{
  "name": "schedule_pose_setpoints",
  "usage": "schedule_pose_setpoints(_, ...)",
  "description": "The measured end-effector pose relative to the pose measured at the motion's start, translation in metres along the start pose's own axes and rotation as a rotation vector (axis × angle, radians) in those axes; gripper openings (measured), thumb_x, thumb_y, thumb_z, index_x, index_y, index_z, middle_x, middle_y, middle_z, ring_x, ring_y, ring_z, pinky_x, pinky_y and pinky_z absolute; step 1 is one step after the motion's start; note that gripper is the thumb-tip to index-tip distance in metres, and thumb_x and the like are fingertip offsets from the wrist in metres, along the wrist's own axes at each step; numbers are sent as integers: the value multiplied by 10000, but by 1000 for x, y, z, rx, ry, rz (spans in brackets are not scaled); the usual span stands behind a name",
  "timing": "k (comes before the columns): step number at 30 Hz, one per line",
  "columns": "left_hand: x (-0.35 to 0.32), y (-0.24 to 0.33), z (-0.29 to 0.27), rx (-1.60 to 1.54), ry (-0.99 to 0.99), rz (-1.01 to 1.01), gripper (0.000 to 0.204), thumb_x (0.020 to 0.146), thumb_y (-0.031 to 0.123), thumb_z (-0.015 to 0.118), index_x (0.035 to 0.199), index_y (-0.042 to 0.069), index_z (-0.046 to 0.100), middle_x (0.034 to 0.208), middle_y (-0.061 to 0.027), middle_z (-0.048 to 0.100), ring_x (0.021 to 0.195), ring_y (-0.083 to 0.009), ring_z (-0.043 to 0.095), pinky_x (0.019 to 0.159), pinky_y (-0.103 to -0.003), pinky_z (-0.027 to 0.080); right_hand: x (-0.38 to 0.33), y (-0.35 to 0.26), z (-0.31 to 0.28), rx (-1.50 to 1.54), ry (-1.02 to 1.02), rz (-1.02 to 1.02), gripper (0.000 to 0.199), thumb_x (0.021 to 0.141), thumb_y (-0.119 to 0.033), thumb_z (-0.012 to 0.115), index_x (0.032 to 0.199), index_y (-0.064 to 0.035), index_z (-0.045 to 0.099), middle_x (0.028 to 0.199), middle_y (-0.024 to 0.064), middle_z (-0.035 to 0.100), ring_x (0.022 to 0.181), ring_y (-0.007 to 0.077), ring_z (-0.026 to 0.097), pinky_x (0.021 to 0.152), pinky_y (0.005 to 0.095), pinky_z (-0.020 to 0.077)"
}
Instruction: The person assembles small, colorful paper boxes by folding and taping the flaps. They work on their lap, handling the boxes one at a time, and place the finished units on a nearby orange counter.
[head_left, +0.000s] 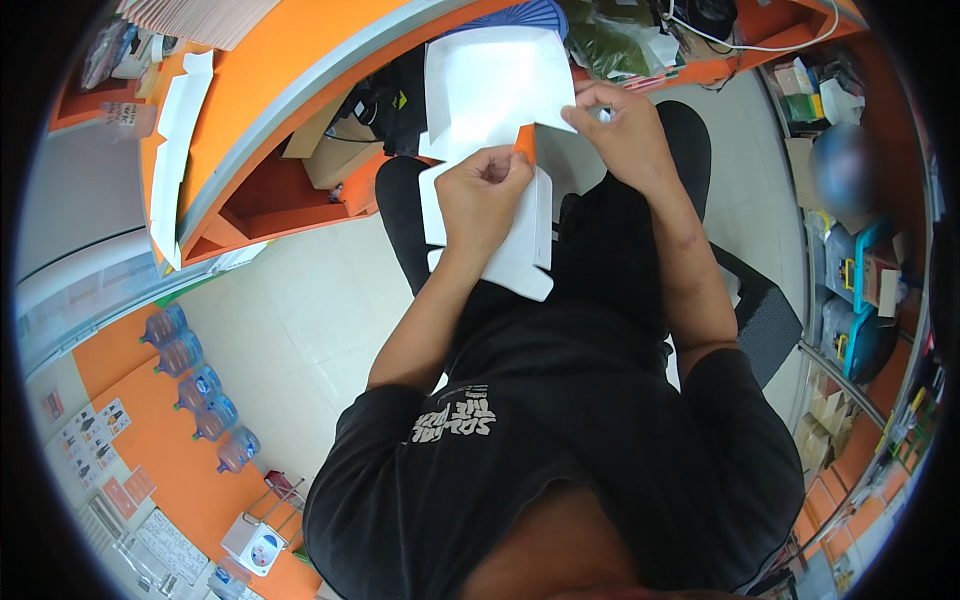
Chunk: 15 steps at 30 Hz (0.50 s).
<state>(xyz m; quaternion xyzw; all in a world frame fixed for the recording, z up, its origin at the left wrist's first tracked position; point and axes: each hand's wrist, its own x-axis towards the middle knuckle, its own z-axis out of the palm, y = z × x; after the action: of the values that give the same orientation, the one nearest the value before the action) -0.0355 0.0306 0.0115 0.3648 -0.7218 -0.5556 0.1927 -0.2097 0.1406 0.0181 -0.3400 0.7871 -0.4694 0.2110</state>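
Observation:
A white cardboard box (500, 85), partly folded up, extends from my lap to the orange desk's edge. Its far part has raised sides, while the near panel (517, 262) lies flat with cut tabs. My left hand (482, 195) is closed over the box's middle, fingers curled in beside a small orange flap (526, 143); whether that flap belongs to the box is unclear. At the box's right corner, my right hand (625, 138) pinches a white side flap between thumb and fingers.
The orange desk (290, 60) curves round ahead, with a long white cardboard strip (180, 160) at its left. A blue ribbed object (520, 16) lies behind the box. Crammed shelves (850, 270) stand right; several water bottles (205, 400) line the left wall.

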Motion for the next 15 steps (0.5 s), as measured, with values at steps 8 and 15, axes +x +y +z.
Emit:
schedule_pose_setpoints(8, -1, -17, 1, -270, -147, -139, 243, 951, 116, 695, 1083, -85, 731, 888, -90, 746, 819, -111, 686, 786, -229, 516, -29, -5, 16, 72, -119, -142, 123, 885, -129, 746, 921, -15, 717, 1300, 59, 672, 1147, 204, 642, 949, 323, 483)
schedule_pose_setpoints(15, 0, -21, 2, -394, -150, -113, 300, 968, 129, 711, 1190, -71, 698, 1010, -103, 734, 916, -122, 675, 822, -251, 537, -25, -15, 14, 60, -102, -171, 116, 878, -112, 746, 949, -21, 736, 1296, 55, 675, 1141, 220, 652, 976, 330, 479)
